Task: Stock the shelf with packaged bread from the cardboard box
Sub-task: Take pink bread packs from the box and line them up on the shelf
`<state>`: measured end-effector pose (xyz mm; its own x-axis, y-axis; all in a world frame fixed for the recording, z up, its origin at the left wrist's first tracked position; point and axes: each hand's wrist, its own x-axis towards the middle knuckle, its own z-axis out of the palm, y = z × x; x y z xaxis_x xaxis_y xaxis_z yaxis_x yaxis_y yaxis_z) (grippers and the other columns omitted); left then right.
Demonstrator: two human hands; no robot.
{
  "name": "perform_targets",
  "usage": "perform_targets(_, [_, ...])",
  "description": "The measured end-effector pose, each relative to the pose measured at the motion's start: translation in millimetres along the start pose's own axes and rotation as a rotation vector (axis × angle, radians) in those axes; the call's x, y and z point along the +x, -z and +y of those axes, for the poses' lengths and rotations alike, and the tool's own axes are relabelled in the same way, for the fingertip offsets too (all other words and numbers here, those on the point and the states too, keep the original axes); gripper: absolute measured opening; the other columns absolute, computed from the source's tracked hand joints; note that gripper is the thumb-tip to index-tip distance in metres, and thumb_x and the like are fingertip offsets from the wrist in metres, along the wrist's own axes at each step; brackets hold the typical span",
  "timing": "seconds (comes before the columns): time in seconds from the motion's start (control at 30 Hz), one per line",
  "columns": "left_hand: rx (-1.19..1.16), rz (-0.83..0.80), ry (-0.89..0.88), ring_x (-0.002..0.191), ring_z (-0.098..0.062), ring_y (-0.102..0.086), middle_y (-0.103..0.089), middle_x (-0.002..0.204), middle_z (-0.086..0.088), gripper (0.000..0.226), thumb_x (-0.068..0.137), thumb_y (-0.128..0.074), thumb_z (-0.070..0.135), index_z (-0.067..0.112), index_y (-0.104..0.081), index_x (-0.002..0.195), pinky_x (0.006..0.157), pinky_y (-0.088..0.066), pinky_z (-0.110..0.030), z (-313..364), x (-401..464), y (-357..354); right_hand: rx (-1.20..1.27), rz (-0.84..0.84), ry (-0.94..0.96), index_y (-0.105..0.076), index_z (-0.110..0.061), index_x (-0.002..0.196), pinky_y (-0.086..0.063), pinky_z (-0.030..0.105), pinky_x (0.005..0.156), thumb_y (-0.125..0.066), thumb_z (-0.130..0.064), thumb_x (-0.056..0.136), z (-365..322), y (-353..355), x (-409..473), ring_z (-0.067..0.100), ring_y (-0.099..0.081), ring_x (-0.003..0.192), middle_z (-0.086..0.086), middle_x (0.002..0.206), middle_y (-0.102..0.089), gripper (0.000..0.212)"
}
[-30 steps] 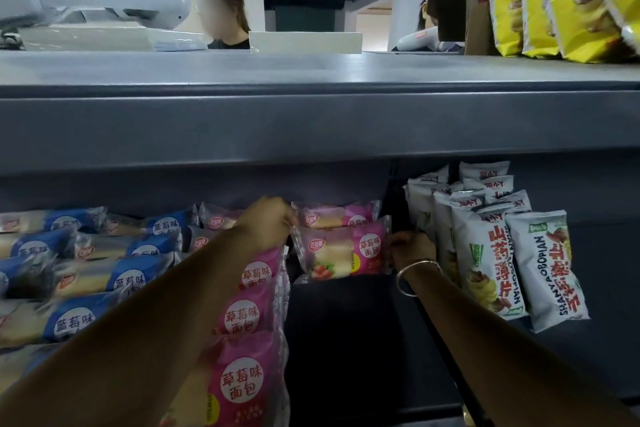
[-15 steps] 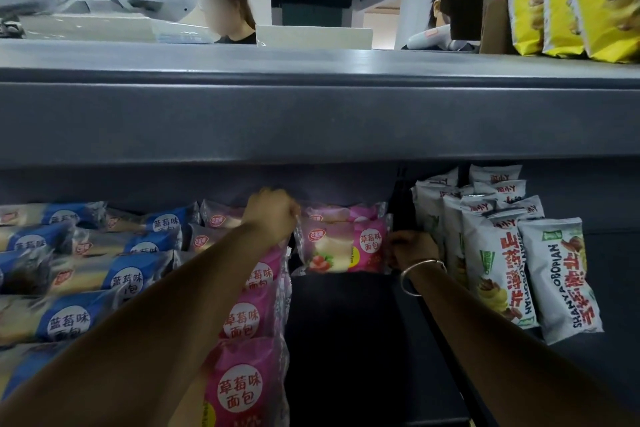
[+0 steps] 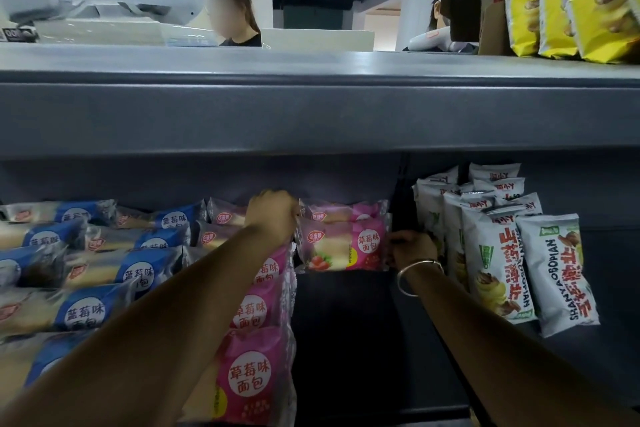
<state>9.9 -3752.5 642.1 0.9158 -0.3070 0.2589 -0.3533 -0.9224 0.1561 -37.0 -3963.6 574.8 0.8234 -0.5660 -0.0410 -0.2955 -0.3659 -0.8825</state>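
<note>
At the back edge of the dark shelf (image 3: pixel 346 340), both hands flank a pink strawberry bread pack (image 3: pixel 343 246). The left hand (image 3: pixel 273 215) curls around its left end; the right hand (image 3: pixel 412 248) pinches its right end, just beside the white snack bags (image 3: pixel 498 263). Bare shelf lies open in front, between the pink row (image 3: pixel 252 340) and the right forearm.

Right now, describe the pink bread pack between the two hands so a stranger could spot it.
Look under the grey shelf, at the back of the dark gap between the pink bread column and the white snack bags. The pink pack stands there between the left hand and right hand. Unlike its neighbours, it faces forward, showing a strawberry picture.
</note>
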Motion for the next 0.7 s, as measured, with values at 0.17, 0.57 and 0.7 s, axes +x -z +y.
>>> perform_targets(0.17, [-0.05, 0.044, 0.012, 0.113, -0.032, -0.052, -0.066, 0.112, -0.013, 0.038, 0.088, -0.044, 0.002, 0.019, -0.067, 0.113, 0.091, -0.044, -0.036, 2, -9, 2, -0.045, 0.006, 0.022, -0.073, -0.007, 0.095, -0.053, 0.044, 0.088, -0.051, -0.003, 0.084, -4, 6, -16, 0.037, -0.066, 0.094, 0.021, 0.095, -0.071, 0.025])
perform_targets(0.57, [-0.176, -0.003, -0.079, 0.121, -0.025, -0.048, -0.064, 0.124, -0.003, 0.039, 0.087, -0.047, 0.011, 0.023, -0.063, 0.12, 0.103, -0.039, -0.031, -1, -50, 16, -0.206, 0.021, 0.024, -0.046, -0.005, 0.134, -0.035, 0.031, 0.103, -0.044, -0.004, 0.092, -28, 25, -73, 0.032, -0.047, 0.125, 0.017, 0.134, -0.051, 0.043])
perform_targets(0.7, [-0.244, 0.025, -0.082, 0.122, -0.027, -0.045, -0.062, 0.125, -0.007, 0.038, 0.088, -0.049, 0.008, 0.018, -0.062, 0.122, 0.102, -0.04, -0.034, -3, -74, 26, -0.19, -0.03, 0.004, -0.043, -0.004, 0.136, -0.033, 0.032, 0.108, -0.048, -0.006, 0.091, -32, 30, -106, 0.032, -0.043, 0.129, 0.017, 0.138, -0.047, 0.045])
